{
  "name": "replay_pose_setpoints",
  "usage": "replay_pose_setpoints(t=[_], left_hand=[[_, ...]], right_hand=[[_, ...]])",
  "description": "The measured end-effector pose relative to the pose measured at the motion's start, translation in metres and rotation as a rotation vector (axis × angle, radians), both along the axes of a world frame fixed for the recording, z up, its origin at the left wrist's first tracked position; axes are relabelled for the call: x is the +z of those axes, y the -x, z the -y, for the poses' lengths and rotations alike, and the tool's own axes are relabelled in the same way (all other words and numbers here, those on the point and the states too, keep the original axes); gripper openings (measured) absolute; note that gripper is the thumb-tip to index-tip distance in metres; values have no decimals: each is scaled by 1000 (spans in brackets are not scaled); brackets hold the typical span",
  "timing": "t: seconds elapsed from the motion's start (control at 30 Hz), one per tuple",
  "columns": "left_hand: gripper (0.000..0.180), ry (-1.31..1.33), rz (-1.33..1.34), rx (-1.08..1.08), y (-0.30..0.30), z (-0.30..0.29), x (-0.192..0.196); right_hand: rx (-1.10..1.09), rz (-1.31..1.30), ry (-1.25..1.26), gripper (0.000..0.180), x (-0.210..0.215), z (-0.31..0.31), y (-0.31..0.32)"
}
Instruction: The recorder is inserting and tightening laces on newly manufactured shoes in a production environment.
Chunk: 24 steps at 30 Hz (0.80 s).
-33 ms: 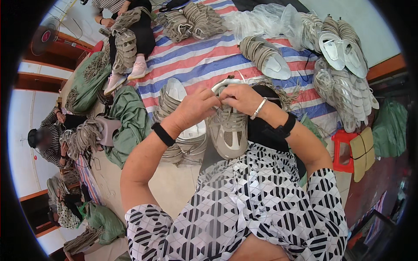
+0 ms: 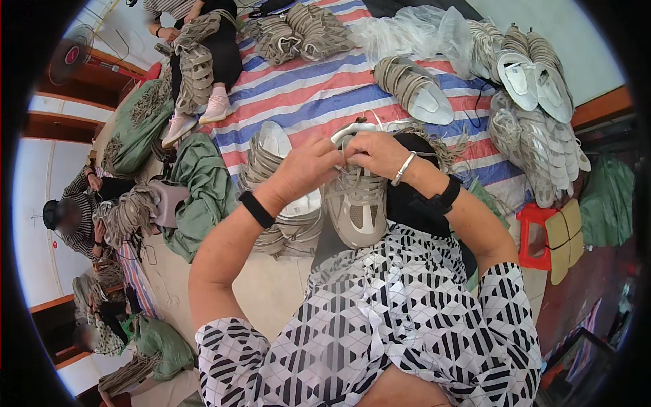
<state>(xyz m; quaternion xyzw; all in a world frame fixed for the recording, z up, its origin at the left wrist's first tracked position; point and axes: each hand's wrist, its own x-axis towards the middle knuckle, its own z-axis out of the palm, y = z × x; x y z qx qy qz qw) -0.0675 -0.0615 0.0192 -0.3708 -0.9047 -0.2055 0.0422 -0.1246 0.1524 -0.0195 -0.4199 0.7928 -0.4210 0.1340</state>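
Observation:
On my lap lies a beige shoe upper (image 2: pixel 356 211) with its toe toward me and laces (image 2: pixel 363 188) crossing its front. Both hands meet over its upper lacing. The fingers of my left hand (image 2: pixel 308 166) are bent in a pinch at the lace, left of the tongue. My right hand (image 2: pixel 376 152) pinches from the right, its fingertips almost touching the left ones. The lace end between the fingertips is mostly hidden. Behind the hands shows the white-lined collar (image 2: pixel 344 133) of the upper.
Nested uppers (image 2: pixel 298 220) stand close on my left. More stacks (image 2: pixel 410 88) lie ahead on a striped sheet (image 2: pixel 305 95). Loose laces (image 2: pixel 444 146) lie beyond my right hand. A red stool (image 2: pixel 534 234) stands at right. Co-workers (image 2: pixel 74 220) sit at left near green sacks (image 2: pixel 200 197).

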Motion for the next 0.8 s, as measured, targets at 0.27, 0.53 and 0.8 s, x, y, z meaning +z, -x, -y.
replay_pose_setpoints(t=[0.27,0.53,0.8], left_hand=[[34,-139,-1,72,-6,-1,-8],[21,-272,101,192,-9,-13,-9],[22,79,-13,398,-15,-70,-6]], right_hand=[[0,-237,-105,10,3,3,-15],[-565,-235,477,11,-5,-42,49],[-637,910,690,16,1,-94,32]])
